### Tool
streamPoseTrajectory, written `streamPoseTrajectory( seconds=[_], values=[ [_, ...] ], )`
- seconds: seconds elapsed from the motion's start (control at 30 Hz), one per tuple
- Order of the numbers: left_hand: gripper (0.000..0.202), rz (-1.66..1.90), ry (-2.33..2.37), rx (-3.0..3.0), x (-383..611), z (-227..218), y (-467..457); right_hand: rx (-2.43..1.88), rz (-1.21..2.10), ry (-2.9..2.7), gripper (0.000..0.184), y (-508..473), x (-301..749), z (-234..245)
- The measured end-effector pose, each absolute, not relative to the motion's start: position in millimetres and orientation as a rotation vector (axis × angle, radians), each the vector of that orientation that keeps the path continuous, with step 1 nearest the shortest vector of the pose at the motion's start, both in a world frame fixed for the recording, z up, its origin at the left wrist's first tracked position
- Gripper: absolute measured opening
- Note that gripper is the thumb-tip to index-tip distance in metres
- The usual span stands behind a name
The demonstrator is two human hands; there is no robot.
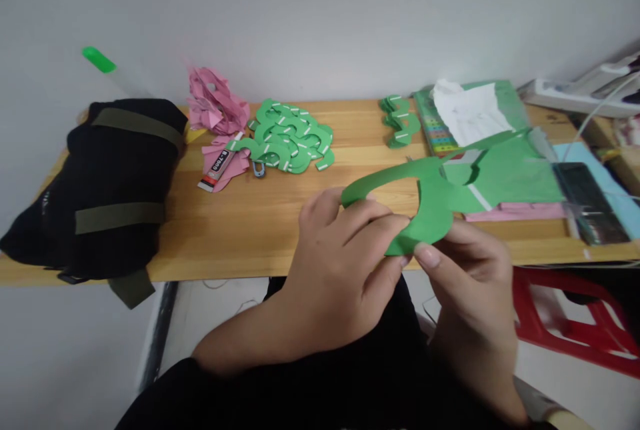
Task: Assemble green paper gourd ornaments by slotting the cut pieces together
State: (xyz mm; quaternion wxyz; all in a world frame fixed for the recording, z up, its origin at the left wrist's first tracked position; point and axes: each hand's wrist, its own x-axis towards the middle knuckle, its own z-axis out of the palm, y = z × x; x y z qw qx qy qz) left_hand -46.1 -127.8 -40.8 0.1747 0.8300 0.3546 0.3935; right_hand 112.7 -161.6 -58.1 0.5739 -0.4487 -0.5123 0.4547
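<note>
A curved green paper cutout [436, 207] is held up in front of the table's front edge, bent round so that an opening shows in its middle. My left hand [345, 260] is closed on its left and lower edge, fingers curled over the paper. From the right, my right hand [470, 283] pinches the lower edge, thumb in front and fingers behind. The two hands nearly meet at the bottom of the cutout. Behind them lies a heap of wavy green paper pieces [293, 137] with white strips, and a smaller stack of green pieces [400, 122] stands further right.
At left lies a black bag [120, 183] with olive straps. Crumpled pink paper [215, 102] and a B-7000 glue box [219, 167] sit beside the green heap. At right are green sheets in plastic [525, 183], white paper [473, 113], a dark phone [590, 200] and a red stool [575, 317].
</note>
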Motion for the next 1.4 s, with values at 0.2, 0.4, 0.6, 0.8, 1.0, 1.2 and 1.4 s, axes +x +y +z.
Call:
streamPoseTrajectory(
  seconds=[0.2, 0.4, 0.6, 0.8, 1.0, 1.2, 1.4],
  values=[
    [0.018, 1.077, 1.024, 2.392, -46.7, -42.1, -127.3, -1.122, 1.037, -1.197, 0.016, -160.7, 110.4, -59.7],
    [0.019, 1.110, 1.089, 2.382, -46.9, -43.0, -126.6, -1.063, 1.026, -1.093, 0.014, -166.8, 111.7, -59.0],
    [0.020, 1.124, 1.101, 2.403, -45.9, -46.0, -126.5, -1.224, 0.894, -1.041, 0.013, -174.2, 108.2, -52.3],
    [0.019, 1.145, 1.143, 2.457, -46.8, -47.6, -125.3, -1.313, 0.859, -0.983, 0.009, -176.9, 100.6, -48.8],
    [0.019, 1.174, 1.164, 2.479, -45.1, -48.7, -124.0, -1.278, 0.900, -0.923, 0.011, -173.3, 97.7, -49.5],
    [0.019, 1.209, 1.182, 2.481, -43.6, -48.8, -124.7, -1.298, 0.836, -0.934, 0.010, -172.4, 95.9, -52.6],
    [0.020, 1.197, 1.191, 2.511, -41.5, -47.7, -125.6, -1.308, 0.792, -0.920, 0.012, -173.4, 93.5, -53.5]
  ],
)
